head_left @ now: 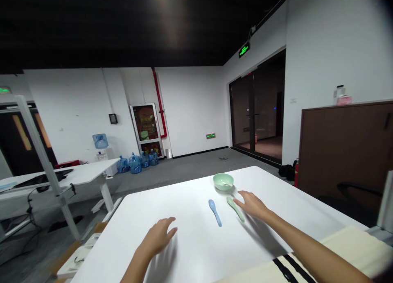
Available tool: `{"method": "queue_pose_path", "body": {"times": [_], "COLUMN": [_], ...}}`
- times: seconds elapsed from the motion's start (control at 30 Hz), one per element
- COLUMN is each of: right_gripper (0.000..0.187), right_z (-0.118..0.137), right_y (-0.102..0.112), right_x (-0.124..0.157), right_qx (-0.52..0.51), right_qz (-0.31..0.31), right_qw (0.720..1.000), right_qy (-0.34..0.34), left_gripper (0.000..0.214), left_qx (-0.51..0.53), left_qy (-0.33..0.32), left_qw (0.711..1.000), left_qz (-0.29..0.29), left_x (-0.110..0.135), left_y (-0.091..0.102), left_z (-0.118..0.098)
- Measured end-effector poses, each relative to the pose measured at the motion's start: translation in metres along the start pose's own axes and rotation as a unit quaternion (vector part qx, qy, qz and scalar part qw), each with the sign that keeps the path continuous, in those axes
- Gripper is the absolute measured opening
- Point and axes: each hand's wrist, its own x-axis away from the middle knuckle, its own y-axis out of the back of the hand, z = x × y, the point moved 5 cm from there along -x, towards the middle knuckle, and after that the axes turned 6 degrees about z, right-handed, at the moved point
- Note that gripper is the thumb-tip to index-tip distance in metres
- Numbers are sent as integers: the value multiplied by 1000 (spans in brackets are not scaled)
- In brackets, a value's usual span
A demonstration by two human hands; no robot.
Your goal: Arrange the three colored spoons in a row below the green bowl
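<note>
While the left hand (158, 237) and right hand (251, 205) are held open, fingers (241, 196) released, the green spoon (235, 208) could be knocked into the blue spoon (215, 212) by a careless reach.

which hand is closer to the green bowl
Right. The right hand is just in front of the green bowl, slightly to its right; the left hand is farther off, front-left, past the blue spoon.
</note>
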Motion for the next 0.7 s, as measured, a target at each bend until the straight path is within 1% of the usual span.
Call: {"method": "queue_pose_path", "body": {"times": [0.33,0.43,0.5,0.57,0.7], "right_gripper": [63,59,54,50,45], "right_z": [1,2,5,7,13], "right_y": [-1,2,8,17,31], "right_x": [1,-3,-11,-25,-66], "right_qx": [13,21,28,33,56], "right_qz": [-2,-7,-13,-19,-19], "right_qw": [1000,1000,1000,999,998], "right_qy": [3,6,5,-4,-30], "left_gripper": [57,57,57,57,57], "left_qx": [-3,-3,-5,-4,2], "left_qy": [4,4,1,1,0], "left_qw": [1000,1000,1000,1000,1000], "left_qz": [5,4,1,-1,-1], "left_x": [1,0,0,0,0], "left_y": [2,1,1,1,2], "left_z": [-2,-2,-2,-2,-2]}}
